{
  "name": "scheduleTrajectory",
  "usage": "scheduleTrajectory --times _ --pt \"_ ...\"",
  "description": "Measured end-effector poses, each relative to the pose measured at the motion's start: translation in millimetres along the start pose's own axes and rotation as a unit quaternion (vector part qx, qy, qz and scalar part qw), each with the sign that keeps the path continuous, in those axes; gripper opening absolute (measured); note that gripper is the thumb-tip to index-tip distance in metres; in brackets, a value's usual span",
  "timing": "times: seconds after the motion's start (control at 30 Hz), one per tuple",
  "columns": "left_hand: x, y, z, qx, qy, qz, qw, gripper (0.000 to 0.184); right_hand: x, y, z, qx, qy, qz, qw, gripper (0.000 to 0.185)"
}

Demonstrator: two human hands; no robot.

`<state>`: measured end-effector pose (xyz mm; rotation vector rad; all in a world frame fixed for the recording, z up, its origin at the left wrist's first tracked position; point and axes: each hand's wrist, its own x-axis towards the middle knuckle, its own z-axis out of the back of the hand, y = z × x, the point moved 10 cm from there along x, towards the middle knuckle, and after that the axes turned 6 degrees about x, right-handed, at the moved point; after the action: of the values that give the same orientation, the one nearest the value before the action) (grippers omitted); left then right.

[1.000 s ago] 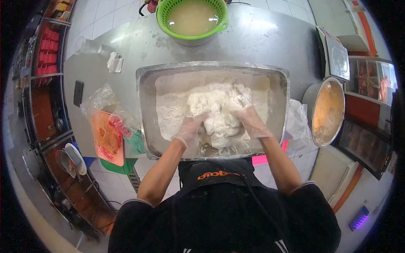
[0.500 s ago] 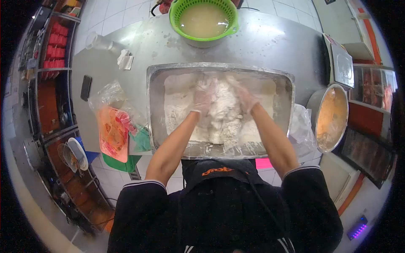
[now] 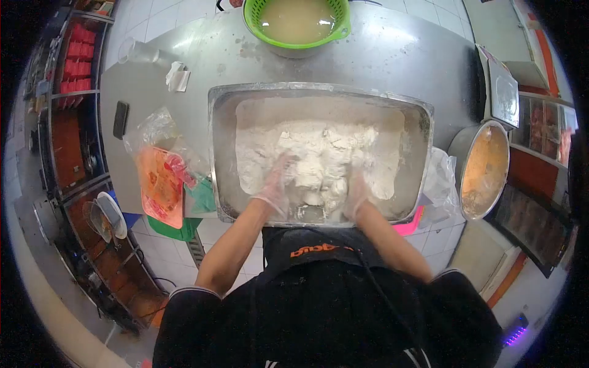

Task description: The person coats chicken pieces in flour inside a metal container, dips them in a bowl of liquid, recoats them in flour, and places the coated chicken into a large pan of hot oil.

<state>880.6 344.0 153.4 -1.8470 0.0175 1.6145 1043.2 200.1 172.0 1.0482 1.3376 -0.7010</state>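
Observation:
A deep metal tray (image 3: 224,178) holds white flour (image 3: 257,113) and a heap of lumpy flour-coated pieces (image 3: 313,165), whose kind the coating hides. My left hand (image 3: 277,187), in a clear plastic glove dusted with flour, lies along the heap's left side with fingers stretched forward. On the opposite side, my right hand (image 3: 360,184) is gloved too, its palm turned inward and its fingers extended, slightly blurred. Both hands touch the floury heap near the tray's front wall, and neither is closed around a piece.
A green colander (image 3: 297,44) with cloudy liquid stands beyond the tray. Left are a phone (image 3: 121,119), crumpled paper (image 3: 177,78) and a pink-red board (image 3: 161,199) with a plastic bag (image 3: 161,132). Right are a plastic bag (image 3: 438,187), a round metal bowl (image 3: 485,172) and a scale (image 3: 500,92).
Both hands have come back toward my body from the tray's middle. The heaped pieces have spread out and flattened. The view has shifted slightly.

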Motion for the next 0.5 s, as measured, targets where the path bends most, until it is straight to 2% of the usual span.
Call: scheduleTrajectory --times 0.03,0.07,0.1,0.13,0.17,0.2,0.23,0.27,0.3,0.33,0.37,0.43,0.47,0.5 --pt "-9.0 -19.0 -15.6 -0.129 0.028 0.034 0.991 0.042 -4.0 -2.0 -17.4 -0.026 -0.018 0.017 0.999 0.065" --pt "-26.7 -48.5 -18.4 -0.125 0.027 0.031 0.991 0.042 -2.9 -2.5 -15.4 -0.037 -0.028 0.021 0.999 0.068" --pt "-51.5 -56.3 -29.2 -0.114 0.05 0.124 0.984 0.044 -1.8 -3.0 -13.5 -0.047 -0.039 0.025 0.998 0.071" --pt "-52.6 -47.3 -25.8 -0.105 0.062 0.166 0.979 0.045 8.6 24.0 -36.6 -0.141 0.115 0.11 0.977 0.073" --pt "-54.4 -38.6 -22.3 -0.097 0.074 0.206 0.971 0.047 -1.8 38.7 -54.4 -0.19 0.19 0.152 0.951 0.074" --pt "-28.8 -57.7 -5.7 0.194 0.112 -0.104 0.969 0.047 -14.8 52.5 -70.8 -0.227 0.262 0.198 0.917 0.076" --pt "-37.5 -72.5 -19.7 0.337 0.146 -0.249 0.896 0.048 -53.4 80.9 -84.1 -0.221 0.28 0.242 0.902 0.072" --pt "-52.6 -84.6 -30.3 0.447 0.133 -0.398 0.79 0.048 -79.9 100.9 -91.5 -0.213 0.295 0.285 0.887 0.069" --pt "-44.8 -85.3 -19.4 0.313 0.129 -0.228 0.913 0.055 -80.6 114.0 -80.7 -0.377 0.192 0.356 0.834 0.06" --pt "-46.8 -73.4 -12.4 0.162 0.118 -0.041 0.979 0.063 -83.7 119.0 -70.1 -0.374 0.185 0.357 0.836 0.06" --pt "-59.4 -86.5 -14.2 0.163 0.123 -0.04 0.978 0.063 -89.0 123.4 -58.5 -0.343 0.202 0.354 0.846 0.057" --pt "-78.4 -126.2 -8.4 0.287 0.086 -0.161 0.94 0.066 -91.9 145.5 -38.1 -0.282 0.222 0.344 0.868 0.047" --pt "-74.3 -123.9 -7.8 0.281 0.083 -0.156 0.943 0.066 -88.1 157.5 -28.7 -0.253 0.224 0.329 0.882 0.041" --pt "-61.6 -127.0 2.4 0.3 0.034 -0.176 0.937 0.065 -71.8 162.4 -25.0 -0.26 0.227 0.324 0.881 0.041"
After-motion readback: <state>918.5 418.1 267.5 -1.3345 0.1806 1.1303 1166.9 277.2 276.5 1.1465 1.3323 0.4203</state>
